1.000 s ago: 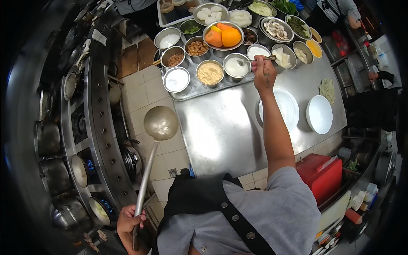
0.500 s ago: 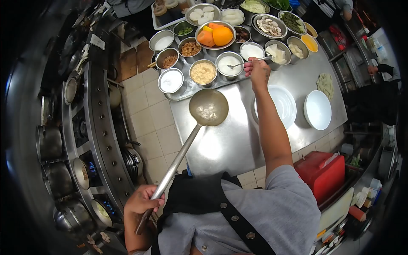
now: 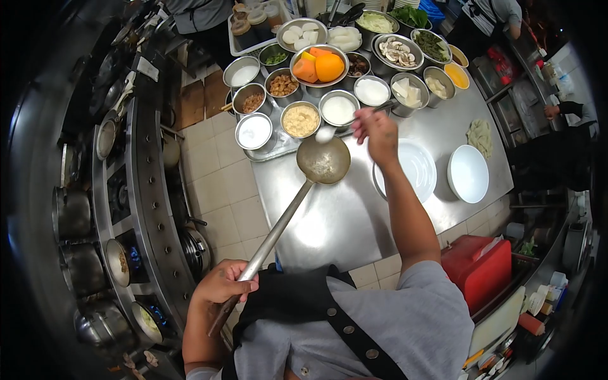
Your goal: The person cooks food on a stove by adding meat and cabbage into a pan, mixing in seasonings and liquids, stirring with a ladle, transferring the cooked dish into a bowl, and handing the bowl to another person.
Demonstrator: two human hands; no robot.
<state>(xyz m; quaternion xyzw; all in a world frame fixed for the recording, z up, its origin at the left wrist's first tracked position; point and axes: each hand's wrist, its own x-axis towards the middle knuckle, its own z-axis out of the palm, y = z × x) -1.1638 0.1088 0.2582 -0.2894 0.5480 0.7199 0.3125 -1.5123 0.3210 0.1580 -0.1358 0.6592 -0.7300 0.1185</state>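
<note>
My left hand [image 3: 225, 282] is closed round the handle of a long metal ladle [image 3: 323, 159], whose bowl hangs over the near edge of the tray, with a little liquid in it. My right hand [image 3: 376, 135] grips a small spoon [image 3: 326, 133], blurred by motion, with white stuff in its bowl, just above the ladle's far rim. Right behind the spoon are a tin of white powder [image 3: 338, 108] and a tin of pale yellow crumbly stuff [image 3: 300, 120]. A tin of white granules [image 3: 372, 92] stands further right.
A white plate [image 3: 415, 170], a white bowl [image 3: 468, 173] and a cloth [image 3: 480, 137] lie on the steel table [image 3: 285, 190]. Bowls of food line its far side. At the left, pans [image 3: 118, 262] sit over blue flames. Other people stand at the far left and right.
The ladle has swung from over the floor to beside the tins. My right hand has drawn the spoon out of the tin and brought it, loaded, toward the ladle.
</note>
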